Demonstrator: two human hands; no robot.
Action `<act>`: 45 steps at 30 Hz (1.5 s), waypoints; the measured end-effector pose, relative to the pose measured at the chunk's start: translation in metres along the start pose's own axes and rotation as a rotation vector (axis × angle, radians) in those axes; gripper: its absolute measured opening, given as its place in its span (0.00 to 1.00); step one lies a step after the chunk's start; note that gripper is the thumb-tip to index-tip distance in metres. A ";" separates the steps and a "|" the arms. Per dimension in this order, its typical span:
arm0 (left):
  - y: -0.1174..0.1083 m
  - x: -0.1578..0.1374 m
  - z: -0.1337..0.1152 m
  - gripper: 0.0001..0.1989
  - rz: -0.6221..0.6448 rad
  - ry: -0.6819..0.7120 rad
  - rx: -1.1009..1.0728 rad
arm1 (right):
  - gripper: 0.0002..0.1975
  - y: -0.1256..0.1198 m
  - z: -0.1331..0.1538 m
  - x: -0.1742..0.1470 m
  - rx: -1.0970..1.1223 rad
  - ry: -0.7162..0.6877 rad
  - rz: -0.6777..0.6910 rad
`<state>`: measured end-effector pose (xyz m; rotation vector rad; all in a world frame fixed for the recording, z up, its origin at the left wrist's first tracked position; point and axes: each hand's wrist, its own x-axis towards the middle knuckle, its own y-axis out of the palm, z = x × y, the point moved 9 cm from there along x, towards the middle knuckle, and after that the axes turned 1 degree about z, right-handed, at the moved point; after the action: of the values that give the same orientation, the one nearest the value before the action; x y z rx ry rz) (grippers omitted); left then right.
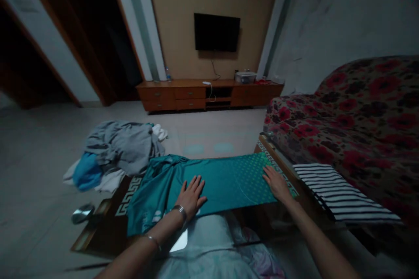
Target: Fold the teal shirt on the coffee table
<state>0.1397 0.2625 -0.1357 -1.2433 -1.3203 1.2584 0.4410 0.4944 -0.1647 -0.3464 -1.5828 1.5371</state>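
A teal shirt [225, 178] lies spread flat along a low wooden table [108, 216] with a white key-pattern border. My left hand [191, 194] rests palm down on the shirt's middle, fingers spread, bracelets on the wrist. My right hand [276, 183] presses flat on the shirt's right end near the table's corner. Neither hand grips anything. The shirt's left part is bunched and hangs toward the table's near edge.
A heap of grey, blue and white clothes [116, 152] sits at the table's left end. A folded black-and-white striped garment [340, 194] lies on the floral sofa [353, 113] at right. A TV cabinet [203, 93] and wall TV [216, 32] stand beyond.
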 end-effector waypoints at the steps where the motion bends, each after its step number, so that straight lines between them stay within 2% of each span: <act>1: 0.000 -0.006 0.003 0.30 -0.005 -0.015 -0.016 | 0.25 0.002 -0.013 -0.003 -0.017 -0.012 -0.006; 4: 0.004 -0.021 0.007 0.31 -0.048 -0.049 -0.056 | 0.27 0.009 -0.036 -0.010 -0.072 -0.017 0.024; 6: 0.007 -0.029 0.008 0.32 -0.085 -0.060 -0.076 | 0.28 0.010 -0.034 -0.009 -0.124 0.014 0.007; 9: 0.011 -0.036 0.007 0.34 -0.118 -0.063 -0.089 | 0.30 0.015 0.004 -0.002 -0.132 -0.026 -0.011; 12: 0.010 -0.040 0.005 0.34 -0.128 -0.060 -0.092 | 0.30 0.032 0.049 0.001 -0.034 -0.141 0.071; 14: 0.009 -0.044 0.004 0.34 -0.127 -0.070 -0.100 | 0.30 0.040 0.058 -0.002 0.019 -0.161 0.102; 21: 0.006 -0.065 -0.021 0.35 -0.128 -0.062 -0.192 | 0.32 0.041 0.018 -0.031 0.050 -0.196 0.115; 24: 0.005 -0.075 -0.031 0.35 -0.134 -0.048 -0.237 | 0.32 0.040 0.010 -0.038 0.051 -0.211 0.128; 26: 0.000 -0.081 -0.027 0.33 -0.154 -0.086 -0.254 | 0.31 0.039 0.009 -0.040 0.063 -0.214 0.129; 28: -0.008 -0.089 -0.010 0.32 -0.212 -0.171 -0.241 | 0.31 0.038 0.010 -0.040 0.075 -0.217 0.124; 31: -0.018 -0.104 0.032 0.32 -0.277 -0.360 -0.171 | 0.31 0.038 0.011 -0.041 0.075 -0.230 0.112; 34: -0.012 -0.129 0.084 0.33 -0.228 -0.568 -0.115 | 0.33 0.039 0.010 -0.043 0.063 -0.252 0.107; 37: -0.006 -0.163 0.126 0.33 -0.188 -0.709 -0.072 | 0.33 0.039 0.010 -0.044 0.060 -0.269 0.111; 41: -0.010 -0.198 0.157 0.31 -0.220 -0.768 0.005 | 0.32 0.036 0.012 -0.043 0.057 -0.256 0.113; 45: -0.024 -0.206 0.172 0.27 -0.264 -0.771 -0.001 | 0.32 0.032 0.017 -0.042 0.063 -0.254 0.109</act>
<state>-0.0143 0.0426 -0.1189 -0.5443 -1.9425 1.6045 0.4406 0.4595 -0.2078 -0.2106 -1.7289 1.7667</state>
